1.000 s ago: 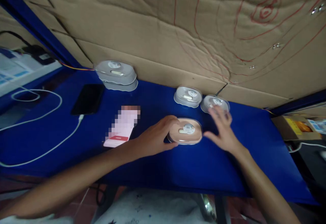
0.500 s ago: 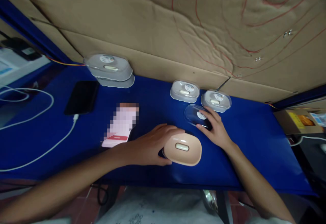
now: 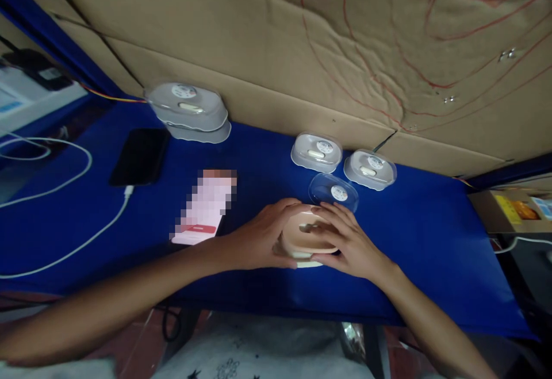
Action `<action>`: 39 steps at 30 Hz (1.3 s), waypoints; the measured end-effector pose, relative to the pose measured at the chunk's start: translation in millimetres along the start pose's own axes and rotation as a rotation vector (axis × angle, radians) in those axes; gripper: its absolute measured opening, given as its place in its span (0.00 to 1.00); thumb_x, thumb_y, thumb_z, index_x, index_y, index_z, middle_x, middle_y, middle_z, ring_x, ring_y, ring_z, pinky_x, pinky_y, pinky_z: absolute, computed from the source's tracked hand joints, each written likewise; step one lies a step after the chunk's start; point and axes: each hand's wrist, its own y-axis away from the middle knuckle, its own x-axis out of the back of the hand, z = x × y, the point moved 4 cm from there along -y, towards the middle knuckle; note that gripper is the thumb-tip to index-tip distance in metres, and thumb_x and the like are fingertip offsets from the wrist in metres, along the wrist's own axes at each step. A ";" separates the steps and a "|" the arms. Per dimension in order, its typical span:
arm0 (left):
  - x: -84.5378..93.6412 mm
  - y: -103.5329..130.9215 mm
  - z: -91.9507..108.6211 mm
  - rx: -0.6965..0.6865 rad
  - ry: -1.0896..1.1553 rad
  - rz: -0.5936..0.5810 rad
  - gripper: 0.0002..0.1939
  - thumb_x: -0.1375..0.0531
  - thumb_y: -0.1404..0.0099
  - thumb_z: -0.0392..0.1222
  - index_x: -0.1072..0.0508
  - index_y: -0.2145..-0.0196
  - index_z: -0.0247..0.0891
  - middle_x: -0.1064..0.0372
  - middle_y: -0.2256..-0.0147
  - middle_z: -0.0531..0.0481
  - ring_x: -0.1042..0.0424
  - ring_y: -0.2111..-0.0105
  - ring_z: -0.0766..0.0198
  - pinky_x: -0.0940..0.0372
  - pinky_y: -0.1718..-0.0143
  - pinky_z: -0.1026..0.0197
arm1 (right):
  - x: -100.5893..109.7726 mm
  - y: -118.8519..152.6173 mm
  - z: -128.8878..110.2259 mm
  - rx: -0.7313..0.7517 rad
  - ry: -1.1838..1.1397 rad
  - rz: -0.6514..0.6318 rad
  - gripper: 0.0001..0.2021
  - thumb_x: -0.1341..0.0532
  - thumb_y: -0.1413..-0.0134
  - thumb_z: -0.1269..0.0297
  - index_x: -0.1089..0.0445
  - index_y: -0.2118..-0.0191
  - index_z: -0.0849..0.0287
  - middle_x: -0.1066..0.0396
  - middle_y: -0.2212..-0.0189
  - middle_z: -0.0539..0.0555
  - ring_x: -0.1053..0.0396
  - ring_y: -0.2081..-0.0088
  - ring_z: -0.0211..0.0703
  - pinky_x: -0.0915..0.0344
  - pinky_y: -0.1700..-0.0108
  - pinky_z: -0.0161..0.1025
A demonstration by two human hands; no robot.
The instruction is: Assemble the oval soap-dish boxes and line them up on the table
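Note:
Between my two hands is a peach oval dish, which looks like a soap dish (image 3: 297, 238), with a pale rim showing beneath it. My left hand (image 3: 265, 236) is wrapped round its left side, thumb in front and fingers behind. On the right side my right hand (image 3: 356, 241) grips it, the fingers lying over the rim and partly hiding the oblong slot in the middle. Just behind the dish, a clear oval lid (image 3: 321, 188) with a round white sticker lies on the blue cloth, close to my right fingertips.
Two grey lidded dishes (image 3: 317, 152) stand by the cardboard wall (image 3: 259, 51); a stack of similar ones (image 3: 194, 117) is further left. A lit phone (image 3: 207, 206), a dark phone (image 3: 140, 156) and a white cable (image 3: 103, 235) lie left. An open carton (image 3: 495, 212) is at far right.
My right hand has left the clear lid, come toward me and closed on the peach dish. The dish is now tilted differently, with a pale rim showing below it.

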 end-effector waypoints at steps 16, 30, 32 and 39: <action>-2.2 10.8 23.8 0.209 -0.081 -0.055 0.51 0.27 0.41 0.47 0.46 0.27 0.46 0.34 0.35 0.35 0.34 0.35 0.37 0.44 0.34 0.32 | 32.5 22.1 50.7 -0.341 -0.390 0.320 0.16 0.31 0.37 0.47 0.20 0.52 0.51 0.28 0.40 0.60 0.28 0.38 0.60 0.30 0.35 0.56; 7.1 6.5 14.2 0.285 0.312 0.095 0.60 0.23 0.45 0.57 0.53 0.27 0.47 0.33 0.38 0.35 0.31 0.39 0.40 0.38 0.36 0.36 | 13.8 25.6 48.0 -0.623 -0.846 0.355 0.32 0.51 0.27 0.36 0.31 0.34 0.52 0.25 0.39 0.61 0.27 0.37 0.61 0.25 0.39 0.59; 4.8 7.7 15.9 0.239 0.246 0.104 0.62 0.22 0.46 0.57 0.55 0.26 0.47 0.36 0.37 0.34 0.33 0.37 0.38 0.40 0.34 0.33 | 13.6 20.3 30.6 -0.465 -0.635 0.262 0.31 0.40 0.32 0.39 0.33 0.32 0.49 0.31 0.34 0.61 0.34 0.32 0.63 0.32 0.34 0.60; -4.0 5.0 4.7 0.259 0.459 0.143 0.65 0.20 0.46 0.53 0.59 0.26 0.53 0.42 0.34 0.36 0.36 0.33 0.40 0.43 0.31 0.33 | -0.5 6.1 0.8 -0.137 -0.314 0.048 0.43 0.33 0.35 0.43 0.51 0.23 0.47 0.43 0.30 0.63 0.44 0.28 0.63 0.39 0.29 0.62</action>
